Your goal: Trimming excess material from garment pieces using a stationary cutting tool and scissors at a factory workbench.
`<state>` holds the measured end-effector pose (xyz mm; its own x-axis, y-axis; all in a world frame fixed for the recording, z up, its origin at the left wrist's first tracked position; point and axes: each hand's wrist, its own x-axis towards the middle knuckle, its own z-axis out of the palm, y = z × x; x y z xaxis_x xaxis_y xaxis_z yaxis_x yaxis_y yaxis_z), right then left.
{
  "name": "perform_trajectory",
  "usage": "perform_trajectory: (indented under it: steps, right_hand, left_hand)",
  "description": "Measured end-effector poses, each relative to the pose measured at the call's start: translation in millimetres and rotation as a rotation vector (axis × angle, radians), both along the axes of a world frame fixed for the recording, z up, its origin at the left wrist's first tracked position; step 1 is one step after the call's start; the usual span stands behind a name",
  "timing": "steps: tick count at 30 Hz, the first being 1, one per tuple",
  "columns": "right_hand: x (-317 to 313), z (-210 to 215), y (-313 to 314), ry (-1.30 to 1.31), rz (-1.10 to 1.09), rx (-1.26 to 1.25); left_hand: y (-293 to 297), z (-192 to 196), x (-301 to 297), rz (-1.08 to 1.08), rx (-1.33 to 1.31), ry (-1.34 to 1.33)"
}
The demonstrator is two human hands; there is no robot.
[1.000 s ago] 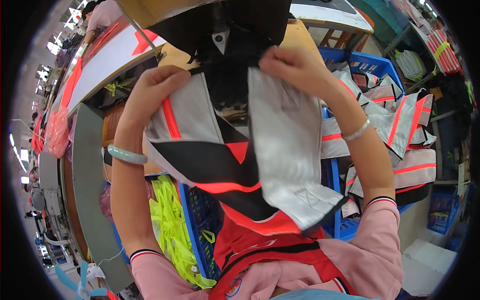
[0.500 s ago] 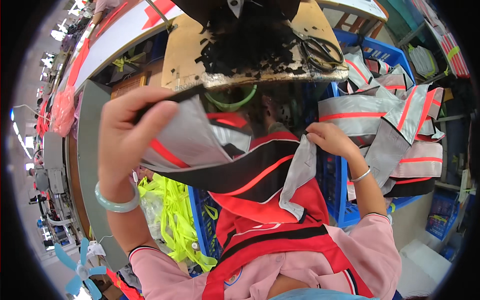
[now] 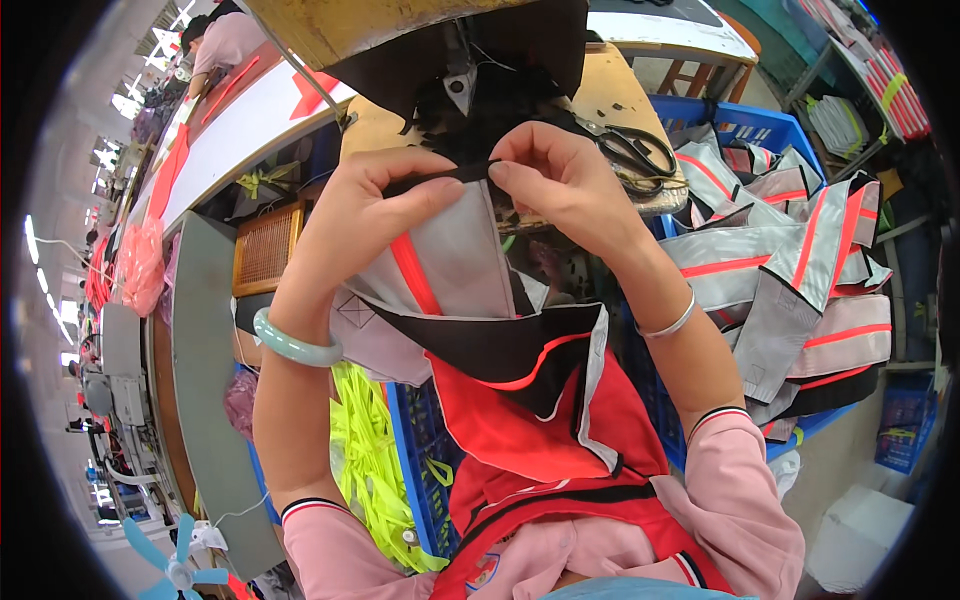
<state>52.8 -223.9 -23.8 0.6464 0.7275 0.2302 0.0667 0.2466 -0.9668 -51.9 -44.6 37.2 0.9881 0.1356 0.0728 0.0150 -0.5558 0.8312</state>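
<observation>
Presently, the grey-and-black fabric piece (image 3: 455, 250) hangs between both hands and the lap, its upper edge near the wooden worktop (image 3: 620, 90). Left hand (image 3: 370, 215): thumb and fingers pinching the black edging (image 3: 471, 173). Right hand (image 3: 570, 190): thumb and forefinger grasping the same edging at its right corner. Held edge runs roughly left-right; the grey panel points from there toward the body, its red stripe (image 3: 415, 275) slanting down and slightly right. Long axis of the whole: bent (the piece is folded, so no single direction reads). Black section (image 3: 490, 350) sags crosswise, its right end dropping over the red apron (image 3: 590, 500).
</observation>
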Motion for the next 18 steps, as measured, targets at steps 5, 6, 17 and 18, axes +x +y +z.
perform_trajectory:
  steps: [5, 6, 17, 18]
  right_hand:
    - [18.2, -7.1, 13.4, -0.007, -0.063, -0.049]
    - [20.4, -9.2, 16.4, -0.036, -0.077, -0.049]
    - [38.5, -25.3, 41.8, 0.253, -0.012, 0.049]
    - [38.6, -24.8, 43.6, 0.275, -0.011, 0.045]
  left_hand:
    - [13.6, -10.5, 20.7, 0.052, -0.078, 0.103]
    - [16.3, -13.2, 23.3, 0.051, -0.08, 0.104]
    - [35.7, -32.8, 44.8, 0.15, -0.319, 0.138]
    - [37.5, -34.0, 46.1, 0.152, -0.319, 0.141]
